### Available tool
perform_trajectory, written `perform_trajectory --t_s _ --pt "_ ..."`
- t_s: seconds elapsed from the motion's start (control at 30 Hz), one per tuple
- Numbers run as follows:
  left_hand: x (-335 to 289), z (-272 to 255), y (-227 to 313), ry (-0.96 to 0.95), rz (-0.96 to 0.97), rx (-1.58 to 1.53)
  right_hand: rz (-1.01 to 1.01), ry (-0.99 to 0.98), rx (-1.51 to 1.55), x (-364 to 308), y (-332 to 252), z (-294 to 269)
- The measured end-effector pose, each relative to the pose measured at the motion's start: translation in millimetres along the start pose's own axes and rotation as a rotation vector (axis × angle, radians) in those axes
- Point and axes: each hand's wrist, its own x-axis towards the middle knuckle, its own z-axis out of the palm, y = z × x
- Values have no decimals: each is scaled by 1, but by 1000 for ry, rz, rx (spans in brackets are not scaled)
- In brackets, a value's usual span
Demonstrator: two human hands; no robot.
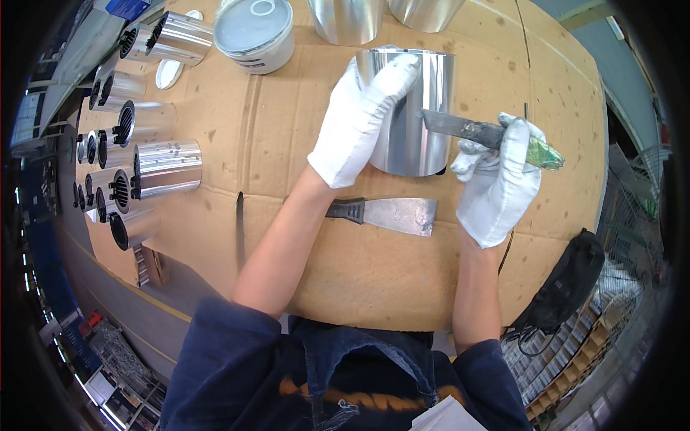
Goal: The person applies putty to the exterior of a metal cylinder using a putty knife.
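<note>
1. This is a workshop or small factory floor.
2. The bench (302, 129) is covered with flattened brown cardboard, stained and nicked.
3. Rows of identical shiny metal cylinders (136, 144) with vented ends lie along its left edge.
4. An opened tin of paste (255, 32) and a wide putty knife (392, 213) sit on it.
5. Stacked crates (568, 373) stand on the grey floor (154, 305).

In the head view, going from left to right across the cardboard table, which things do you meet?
Row of lying metal cylinders → left hand → upright metal cylinder → right hand holding a narrow scraper → black bag.
</note>
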Motion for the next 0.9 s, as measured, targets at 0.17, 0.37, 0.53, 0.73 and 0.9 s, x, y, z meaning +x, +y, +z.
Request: perform_trajectory --t_s 0.17,0.37,0.53,0.73,0.9 --pt "-1 2 0 19 -4 -11 -54 128 -122 0 7 0" --pt "-1 1 2 3 -15 12 -55 94 -152 -1 7 4" --pt "0 -5 8 22 -48 -95 54 165 43 4 -12 -3" --pt "-8 0 21 -64 -115 -170 128 -125 393 -3 -9 -41" --pt "-11 2 14 -93 -153 -300 119 -152 543 -3 -10 -42"
